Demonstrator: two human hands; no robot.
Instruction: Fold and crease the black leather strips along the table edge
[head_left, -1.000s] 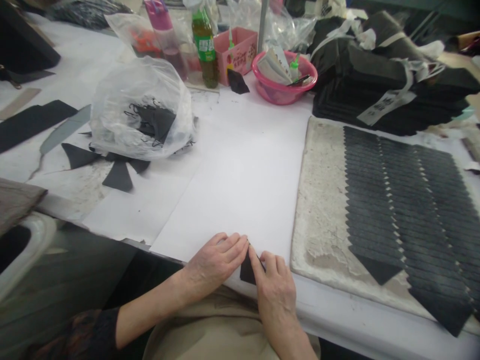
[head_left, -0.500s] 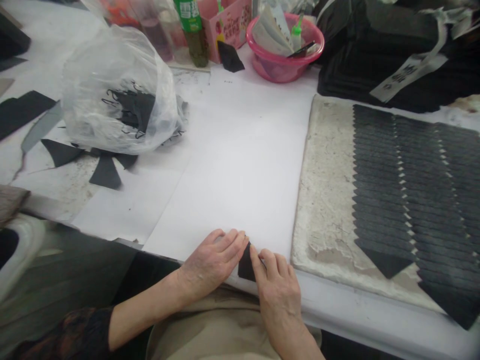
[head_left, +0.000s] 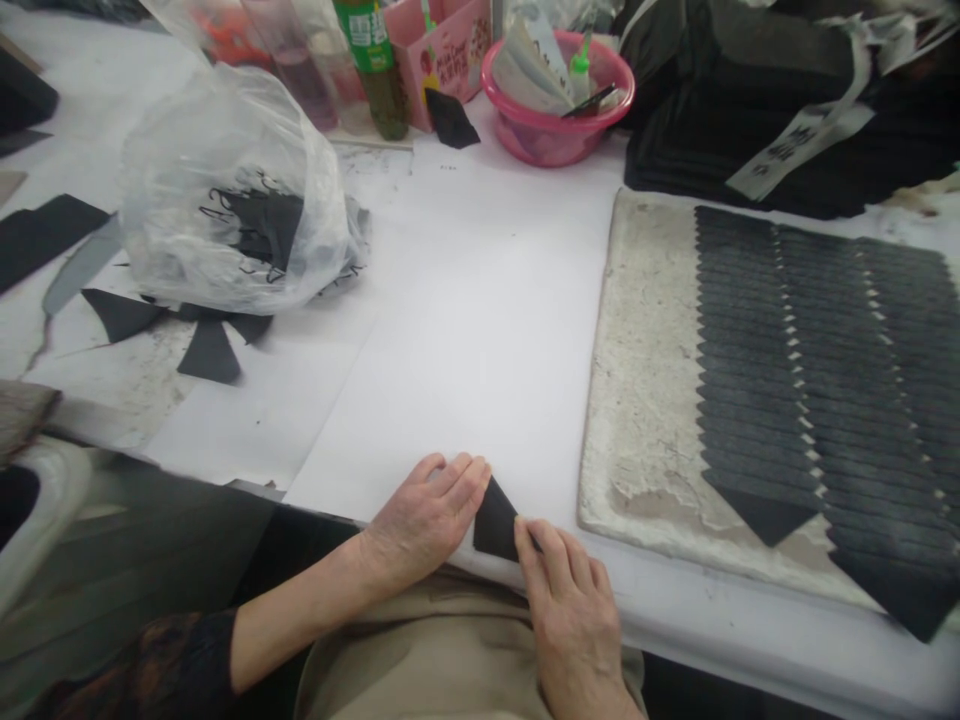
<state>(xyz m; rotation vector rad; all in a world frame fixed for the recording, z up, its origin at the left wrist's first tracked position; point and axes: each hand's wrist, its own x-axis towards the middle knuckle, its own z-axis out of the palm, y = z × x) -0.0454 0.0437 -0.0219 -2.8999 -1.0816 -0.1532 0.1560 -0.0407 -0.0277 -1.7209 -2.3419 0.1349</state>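
Observation:
A small black triangular fabric piece [head_left: 495,522] lies on the white paper sheet [head_left: 480,340] at the near table edge. My left hand [head_left: 424,520] rests flat with its fingertips pressing the piece's left edge. My right hand [head_left: 570,610] lies just below and right, fingers together, fingertips on the piece's lower right corner. To the right, a grey board [head_left: 645,400] carries overlapping rows of black folded pieces [head_left: 825,370].
A clear plastic bag [head_left: 225,200] with black pieces sits at the left, loose black cut-outs [head_left: 210,350] beside it. A pink basin [head_left: 559,100], a green bottle [head_left: 371,60] and a pink box [head_left: 450,50] stand at the back. Bundled black fabric [head_left: 787,110] lies at the back right.
My right hand has slid down and to the right, uncovering more of the black triangle. The left hand has stayed in place. The view has shifted slightly.

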